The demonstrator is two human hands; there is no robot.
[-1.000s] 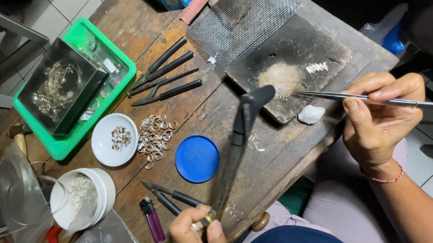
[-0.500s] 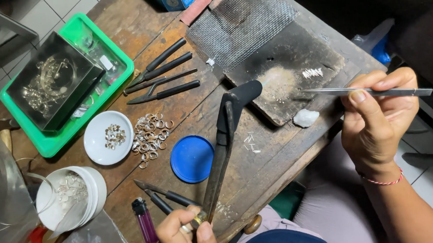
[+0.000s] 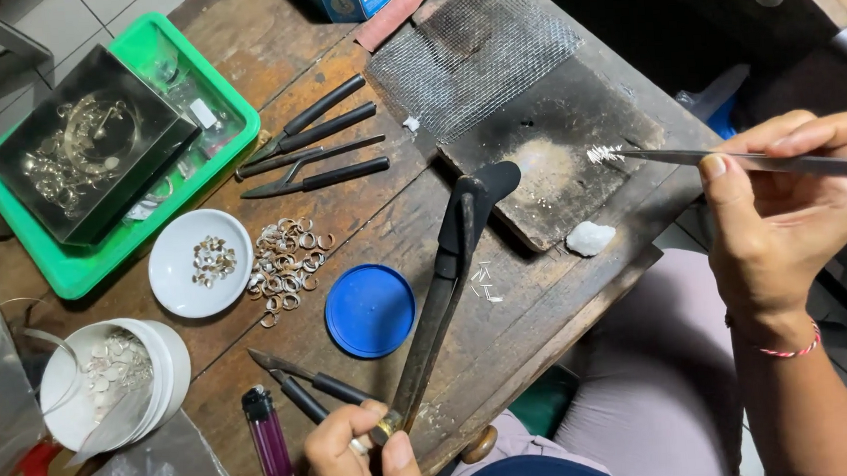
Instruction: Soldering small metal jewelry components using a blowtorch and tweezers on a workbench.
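My right hand [image 3: 784,206] pinches long steel tweezers [image 3: 722,159] whose tip rests on a small white bit [image 3: 603,154] on the dark charred block [image 3: 561,156]. At the bench's near edge my left hand [image 3: 359,458] grips the base of a long black torch [image 3: 446,286], its flared nozzle lying over the block's left corner. A white lump [image 3: 590,238] sits by the block's near edge. A pile of small metal rings [image 3: 288,261] lies on the wooden bench [image 3: 363,212], left of the torch.
A wire mesh [image 3: 476,53] lies behind the block. Several pliers [image 3: 315,142], a blue lid [image 3: 370,310], a white dish of rings [image 3: 200,263], a white tub [image 3: 109,380], a purple lighter [image 3: 269,448] and a green tray holding a black box [image 3: 94,140] fill the left side.
The view has shifted. My right hand brought the tweezers' tip down to the white bit on the block. The torch nozzle stays near the block's left corner.
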